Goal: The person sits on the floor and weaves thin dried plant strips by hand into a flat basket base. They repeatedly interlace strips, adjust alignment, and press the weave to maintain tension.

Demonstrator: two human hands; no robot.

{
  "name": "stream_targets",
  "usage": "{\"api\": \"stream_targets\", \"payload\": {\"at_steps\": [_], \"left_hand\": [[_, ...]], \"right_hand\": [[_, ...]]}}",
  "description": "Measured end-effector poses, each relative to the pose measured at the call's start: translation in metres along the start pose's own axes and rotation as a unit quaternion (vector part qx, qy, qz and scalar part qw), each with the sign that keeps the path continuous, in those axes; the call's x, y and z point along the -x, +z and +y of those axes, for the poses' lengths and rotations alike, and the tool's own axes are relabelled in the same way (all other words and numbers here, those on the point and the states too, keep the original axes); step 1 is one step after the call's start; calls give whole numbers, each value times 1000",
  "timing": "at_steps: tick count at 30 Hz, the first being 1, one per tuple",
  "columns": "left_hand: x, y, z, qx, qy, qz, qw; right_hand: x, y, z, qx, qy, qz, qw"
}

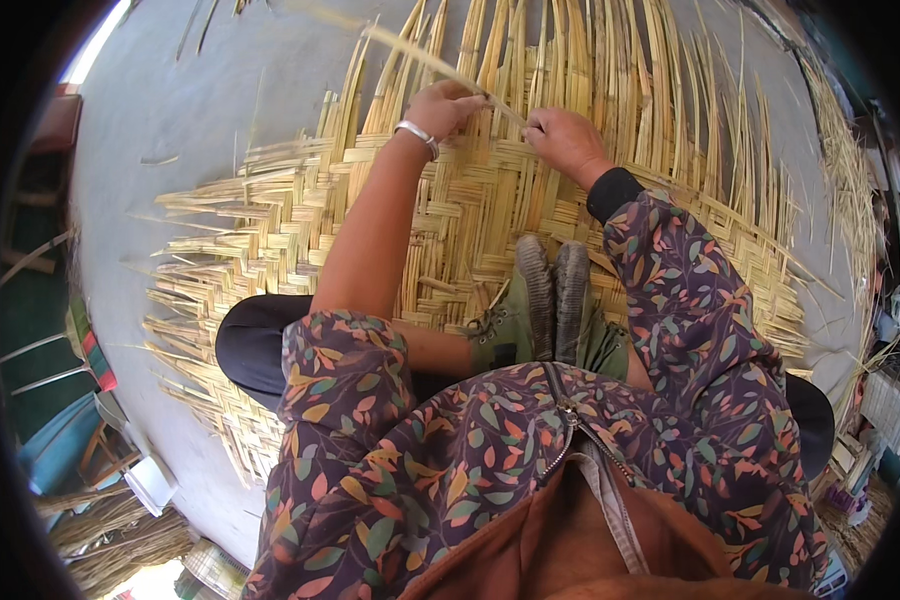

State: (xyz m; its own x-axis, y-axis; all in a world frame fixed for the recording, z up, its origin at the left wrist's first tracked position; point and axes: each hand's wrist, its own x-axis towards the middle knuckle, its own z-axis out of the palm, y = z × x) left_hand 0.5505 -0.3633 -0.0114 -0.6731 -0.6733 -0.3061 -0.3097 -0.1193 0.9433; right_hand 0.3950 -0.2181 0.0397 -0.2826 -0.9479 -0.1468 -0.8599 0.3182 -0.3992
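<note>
A long pale reed strip (425, 60) runs slantwise over the mat, its far end blurred toward the upper left. My right hand (567, 142) is closed in a fist on the strip's near end. My left hand (442, 108), with a silver bracelet (417, 139) at the wrist, has thumb and fingers pinched on the same strip, a little farther along. Beneath both hands lies a woven reed mat (450, 215) in a zigzag pattern. Long loose reed strips (560, 60) fan out from its far edge, and shorter ends stick out at its left side.
I sit on the mat, my green shoes (515, 315) together in front of me. Grey floor (130, 230) surrounds it. Loose reeds (835, 150) lie along the right. At lower left are a white container (151, 485), a blue object (62, 440) and bundled stalks (120, 535).
</note>
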Motion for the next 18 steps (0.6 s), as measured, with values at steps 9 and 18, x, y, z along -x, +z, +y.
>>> {"api": "stream_targets", "payload": {"at_steps": [9, 18], "left_hand": [[-16, 47, 32, -413, 57, 163, 894], [-45, 78, 86, -451, -107, 6, 886]], "right_hand": [[7, -5, 15, -65, 79, 59, 993], [15, -7, 20, -117, 91, 91, 985]]}}
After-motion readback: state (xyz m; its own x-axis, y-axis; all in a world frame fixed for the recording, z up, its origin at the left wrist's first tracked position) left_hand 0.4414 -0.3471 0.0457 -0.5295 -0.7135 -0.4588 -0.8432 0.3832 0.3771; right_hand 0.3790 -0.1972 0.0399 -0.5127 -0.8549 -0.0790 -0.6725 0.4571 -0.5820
